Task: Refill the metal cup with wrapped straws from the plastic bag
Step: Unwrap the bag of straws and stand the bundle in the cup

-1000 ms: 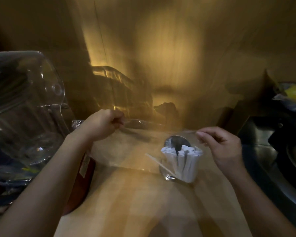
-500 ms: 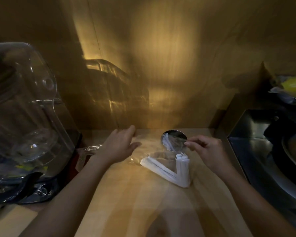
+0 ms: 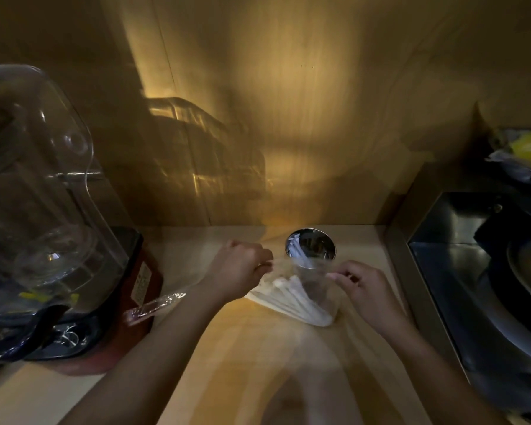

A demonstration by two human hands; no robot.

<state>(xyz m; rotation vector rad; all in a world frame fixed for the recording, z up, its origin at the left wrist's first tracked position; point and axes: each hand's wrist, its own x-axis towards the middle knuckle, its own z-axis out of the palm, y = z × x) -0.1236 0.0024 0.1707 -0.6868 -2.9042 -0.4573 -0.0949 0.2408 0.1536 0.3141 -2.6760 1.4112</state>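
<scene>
Pinching the plastic bag [image 3: 301,286] by its mouth, left hand [image 3: 238,268] and right hand [image 3: 365,286] hold it at six o'clock of the metal cup [image 3: 311,248]; wrapped straws [image 3: 292,299] lie inside.

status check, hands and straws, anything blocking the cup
Left hand and right hand pinching plastic bag mouth. Wrapped straws inside bag, on counter. Metal cup behind, unobstructed.

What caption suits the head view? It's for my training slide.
Both hands, left and right, pinch open the plastic bag of wrapped straws before the metal cup.
</scene>
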